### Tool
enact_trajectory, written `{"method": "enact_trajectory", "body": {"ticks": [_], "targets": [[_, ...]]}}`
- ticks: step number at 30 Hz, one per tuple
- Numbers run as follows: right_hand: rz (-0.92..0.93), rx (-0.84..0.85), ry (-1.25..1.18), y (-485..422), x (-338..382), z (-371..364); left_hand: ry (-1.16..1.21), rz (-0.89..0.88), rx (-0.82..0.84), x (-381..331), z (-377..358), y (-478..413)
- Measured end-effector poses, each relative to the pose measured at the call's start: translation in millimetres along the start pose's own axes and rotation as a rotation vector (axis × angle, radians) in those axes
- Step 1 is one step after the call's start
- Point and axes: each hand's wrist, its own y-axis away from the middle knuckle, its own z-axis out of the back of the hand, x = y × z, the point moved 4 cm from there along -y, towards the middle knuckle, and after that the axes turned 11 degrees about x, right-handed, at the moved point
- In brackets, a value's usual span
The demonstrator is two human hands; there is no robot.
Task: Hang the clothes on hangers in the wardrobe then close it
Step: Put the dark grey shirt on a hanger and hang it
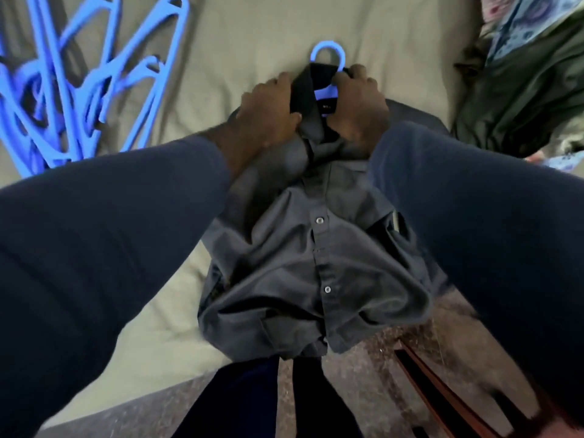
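Seating shirt (316,263) on hanger (327,93), flat on bed (252,26) for support.
L hand (268,109) & R hand (357,105) clamped on collar (303,90) either side of hook (327,45).

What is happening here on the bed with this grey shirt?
A person is fitting a grey button-up shirt onto a blue hanger on a bed. The left hand and the right hand both grip its dark collar, and the hanger's hook sticks out above the collar. The shirt lies front up on the olive sheet. A pile of blue hangers lies to the left, and a dark green garment to the right. No wardrobe is in view.
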Motion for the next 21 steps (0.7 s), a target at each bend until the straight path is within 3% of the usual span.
{"method": "enact_trajectory", "body": {"ticks": [7,11,15,21], "targets": [[-0.081,0.097,0.01,1,-27,4,0.19,-0.122,-0.205,-4,-7,14],[-0.004,0.055,-0.191,28,-42,0,0.217,-0.302,-0.271,-28,-9,49],[0.023,-0.13,-0.285,93,-68,23,0.23,-0.357,-0.342,-62,0,99],[0.09,-0.382,-0.312,241,-102,127,0.165,-0.531,-0.462,-155,80,199]]}}
